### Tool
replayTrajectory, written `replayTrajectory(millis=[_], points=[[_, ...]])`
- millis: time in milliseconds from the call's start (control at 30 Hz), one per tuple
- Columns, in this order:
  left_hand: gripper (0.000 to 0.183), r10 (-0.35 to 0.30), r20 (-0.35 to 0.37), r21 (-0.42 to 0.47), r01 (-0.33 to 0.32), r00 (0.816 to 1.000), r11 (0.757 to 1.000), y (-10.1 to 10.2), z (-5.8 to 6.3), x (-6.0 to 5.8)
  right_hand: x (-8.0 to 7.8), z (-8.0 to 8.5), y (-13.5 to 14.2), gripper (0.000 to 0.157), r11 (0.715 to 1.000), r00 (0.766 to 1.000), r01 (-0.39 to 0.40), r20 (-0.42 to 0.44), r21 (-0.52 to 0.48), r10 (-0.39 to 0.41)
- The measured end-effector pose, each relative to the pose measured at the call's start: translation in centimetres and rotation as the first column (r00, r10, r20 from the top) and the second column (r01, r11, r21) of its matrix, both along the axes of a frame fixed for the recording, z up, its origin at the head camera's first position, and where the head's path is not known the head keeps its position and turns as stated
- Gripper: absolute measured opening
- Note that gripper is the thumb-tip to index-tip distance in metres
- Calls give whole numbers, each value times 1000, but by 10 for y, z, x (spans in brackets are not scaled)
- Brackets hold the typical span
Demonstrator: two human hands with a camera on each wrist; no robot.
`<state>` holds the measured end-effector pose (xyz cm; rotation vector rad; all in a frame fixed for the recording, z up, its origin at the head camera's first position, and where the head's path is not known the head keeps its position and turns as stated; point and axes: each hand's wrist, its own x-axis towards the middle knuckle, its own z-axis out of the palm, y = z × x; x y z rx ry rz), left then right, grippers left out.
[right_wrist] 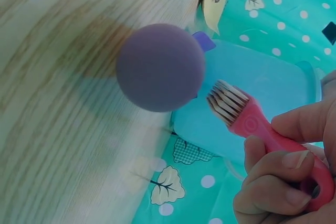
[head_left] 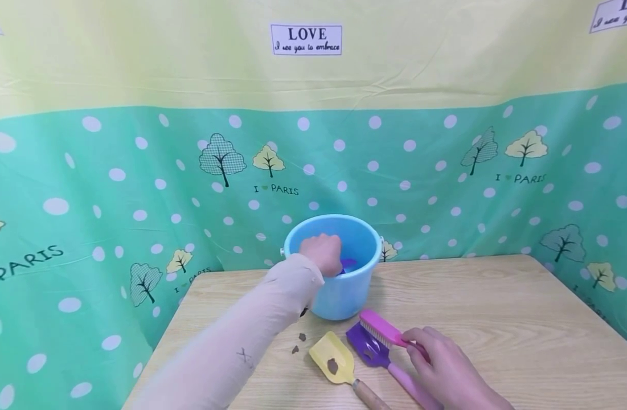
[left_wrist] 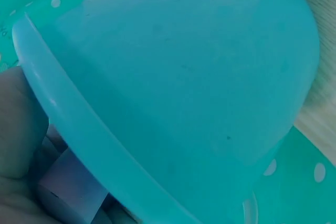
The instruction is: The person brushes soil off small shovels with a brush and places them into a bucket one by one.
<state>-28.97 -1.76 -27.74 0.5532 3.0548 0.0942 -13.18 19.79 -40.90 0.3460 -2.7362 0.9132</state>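
My left hand point(head_left: 320, 254) reaches over the rim of a light blue bucket point(head_left: 344, 296), its fingers curled round a pale lilac handle point(left_wrist: 73, 187). Purple plastic point(head_left: 348, 265) shows inside the bucket beside that hand; the rest is hidden by the wall. My right hand point(head_left: 441, 361) pinches a pink brush point(head_left: 382, 326) by its handle, pale bristles over a purple shovel point(head_left: 367, 344). That shovel lies on the table, its lilac handle end point(right_wrist: 160, 66) large in the right wrist view. Beside it lies a yellow shovel point(head_left: 339, 353) holding a brown piece point(head_left: 332, 365).
Small brown bits point(head_left: 295, 349) lie on the wooden table point(head_left: 472, 296), left of the yellow shovel. A green and yellow patterned cloth point(head_left: 421, 182) hangs behind the bucket and along both sides.
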Motion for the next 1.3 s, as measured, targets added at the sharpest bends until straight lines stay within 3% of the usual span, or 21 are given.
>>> replayTrajectory(millis=[267, 567, 800, 933, 1100, 1300], points=[[21, 14, 14, -23, -14, 1000, 1000, 9, -6, -7, 2, 1, 0, 21, 1000, 1000, 9, 26, 0, -9], [12, 53, 59, 34, -56, 997, 998, 9, -16, -16, 3, 1, 0, 23, 999, 999, 39, -12, 4, -39], [6, 69, 119, 93, -80, 990, 992, 8, -13, -12, 3, 2, 0, 25, 999, 999, 46, -16, 2, -46], [15, 76, 135, 132, -94, 988, 987, 9, -9, -11, 3, 1, 1, 25, 999, 999, 49, -10, 4, -49], [32, 52, 158, 214, -86, 986, 973, 5, -5, -11, 3, 1, 3, 24, 999, 999, 53, -6, 9, -53], [32, -35, 123, 327, -7, 992, 945, -6, 4, -5, 4, 3, 5, 22, 996, 996, 85, 25, 19, -85]])
